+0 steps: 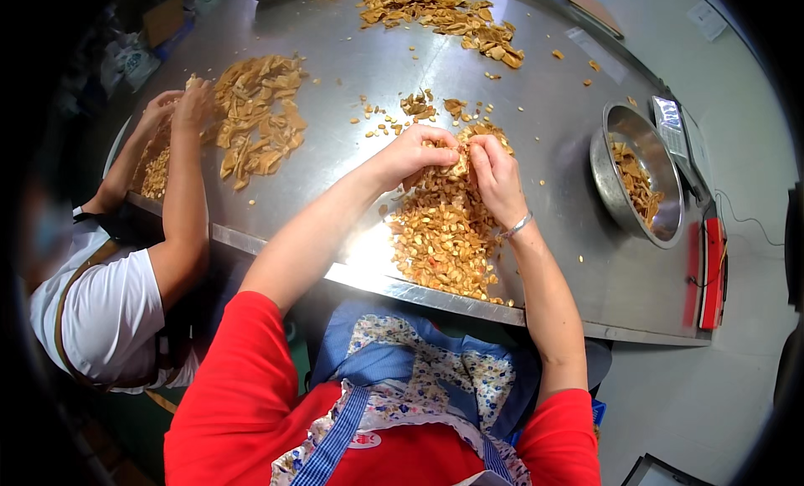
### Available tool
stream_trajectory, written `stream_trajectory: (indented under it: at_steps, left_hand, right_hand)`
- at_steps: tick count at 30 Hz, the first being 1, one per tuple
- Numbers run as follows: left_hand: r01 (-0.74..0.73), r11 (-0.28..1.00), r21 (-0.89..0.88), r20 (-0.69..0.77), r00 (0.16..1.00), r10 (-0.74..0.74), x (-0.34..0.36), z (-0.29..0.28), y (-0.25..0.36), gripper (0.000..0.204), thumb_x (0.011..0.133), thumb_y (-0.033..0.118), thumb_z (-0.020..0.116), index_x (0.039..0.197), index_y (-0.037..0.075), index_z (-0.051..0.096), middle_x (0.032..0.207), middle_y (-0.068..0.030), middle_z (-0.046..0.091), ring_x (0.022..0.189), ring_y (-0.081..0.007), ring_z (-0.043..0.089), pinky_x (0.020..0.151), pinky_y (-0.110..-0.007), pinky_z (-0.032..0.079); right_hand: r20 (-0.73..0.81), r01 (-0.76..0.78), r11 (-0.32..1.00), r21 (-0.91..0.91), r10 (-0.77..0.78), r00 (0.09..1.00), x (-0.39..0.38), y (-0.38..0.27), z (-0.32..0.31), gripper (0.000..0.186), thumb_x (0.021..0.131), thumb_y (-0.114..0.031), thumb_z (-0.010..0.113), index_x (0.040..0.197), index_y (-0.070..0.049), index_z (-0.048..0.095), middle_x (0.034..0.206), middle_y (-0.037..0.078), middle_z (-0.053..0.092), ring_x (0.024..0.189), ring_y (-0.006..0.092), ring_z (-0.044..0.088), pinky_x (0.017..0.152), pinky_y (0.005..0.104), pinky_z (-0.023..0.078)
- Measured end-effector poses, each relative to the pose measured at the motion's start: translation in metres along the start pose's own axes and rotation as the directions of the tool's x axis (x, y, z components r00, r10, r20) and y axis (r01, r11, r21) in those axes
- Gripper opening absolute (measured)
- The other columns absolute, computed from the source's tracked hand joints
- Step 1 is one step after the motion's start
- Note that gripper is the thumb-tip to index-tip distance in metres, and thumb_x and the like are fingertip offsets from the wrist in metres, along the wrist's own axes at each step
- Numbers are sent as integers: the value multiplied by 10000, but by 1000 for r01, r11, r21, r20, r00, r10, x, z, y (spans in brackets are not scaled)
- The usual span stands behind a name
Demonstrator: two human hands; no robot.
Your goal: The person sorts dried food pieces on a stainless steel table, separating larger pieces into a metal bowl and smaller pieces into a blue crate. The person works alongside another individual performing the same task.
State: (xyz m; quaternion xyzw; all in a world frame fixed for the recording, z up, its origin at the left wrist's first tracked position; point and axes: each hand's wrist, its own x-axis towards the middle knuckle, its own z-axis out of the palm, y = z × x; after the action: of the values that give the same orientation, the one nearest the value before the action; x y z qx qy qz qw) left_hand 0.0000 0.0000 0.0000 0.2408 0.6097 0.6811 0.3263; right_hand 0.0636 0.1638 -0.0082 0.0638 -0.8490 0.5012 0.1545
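Observation:
Over the pile of small yellow-brown pieces [444, 235] at the table's near edge, my two hands meet. Fingertips and thumb of my left hand [421, 155] are closed on a pale, lumpy piece [460, 162]. My right hand [497, 178], with a bracelet at its wrist, pinches the same piece from the other side. Its exact kind is too small to tell, and the fingers partly cover it. Just beyond my hands lie darker brown flakes [416, 105] and scattered pale kernels [377, 126].
A metal bowl [607, 155] holding brown flakes stands at the right, beside a scale [677, 134]. Heaps of tan flakes [260, 122] lie on the metal table [352, 51] at left and far side [444, 17]. A co-worker's hands [180, 105] work at the left.

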Motion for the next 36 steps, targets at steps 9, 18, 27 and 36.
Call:
stream_trajectory:
  at_steps: [9,18,27,36]
  left_hand:
    - [-51,996,68,21,999,50,3,4,2,113,757,135,610,815,37,608,665,3,557,563,-46,475,490,-180,363]
    - [-75,963,-259,20,996,83,13,-2,-19,136,741,117,621,846,36,591,741,-14,580,651,-77,545,564,-211,433]
    - [-66,948,312,-277,948,157,20,-14,-29,136,756,146,604,841,40,596,709,-28,579,652,-90,544,593,-237,438]
    - [-164,860,484,-215,930,299,12,10,-29,177,732,155,599,848,22,617,686,-35,591,634,-113,563,556,-238,434]
  right_hand:
    - [29,39,998,55,-41,999,2,5,0,230,863,-236,500,831,-8,496,609,35,481,554,129,451,526,274,384]
    - [93,-247,680,690,255,962,8,19,-4,236,904,-257,445,775,-62,477,582,-46,407,453,22,345,396,169,278]
    - [162,230,925,-304,-188,969,4,25,-9,148,730,-182,615,843,-97,660,731,88,563,661,229,553,636,325,450]
    - [-18,34,977,-210,-39,999,2,23,-2,195,789,-212,567,728,-27,555,663,89,549,597,229,542,548,336,418]
